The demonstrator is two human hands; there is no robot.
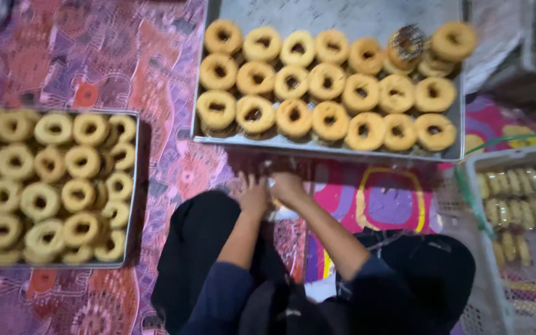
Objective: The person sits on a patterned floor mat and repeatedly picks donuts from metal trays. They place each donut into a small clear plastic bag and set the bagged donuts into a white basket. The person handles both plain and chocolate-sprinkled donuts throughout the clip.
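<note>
Head view. The person sits cross-legged on a patterned mat (pixel 156 80). Both hands meet just below frame centre. The left hand (pixel 253 197) and the right hand (pixel 286 186) touch each other and are closed around a small clear plastic wrapper (pixel 278 213). The picture is blurred here; whether a doughnut is already inside the wrapper cannot be told.

Surroundings, by clock face from the hands:
- 12 to 1 o'clock, near: a metal tray (pixel 342 18) carrying three rows of ring doughnuts (pixel 327 82). One chocolate-topped doughnut (pixel 406 42) lies at the far right of the back row, partly stacked on others.
- 9 o'clock, well apart: a second tray (pixel 133 186) packed with plain rings (pixel 40 201).
- 3 o'clock: a white mesh basket (pixel 479 160) holding bagged doughnuts (pixel 516 186) set on edge in a row.

Handling assessment:
- Wrapper: judged very light, thin, limp and slippery. It offers no stiffness. Grip at the open edge with fingertips of both hands, pinching opposite sides.
- Doughnuts: judged light, soft and easily dented; the surface is probably slightly greasy. Take hold across the outer rim with spread fingers, light pressure only. Avoid pressing on the chocolate topping, which would likely smear.
</note>
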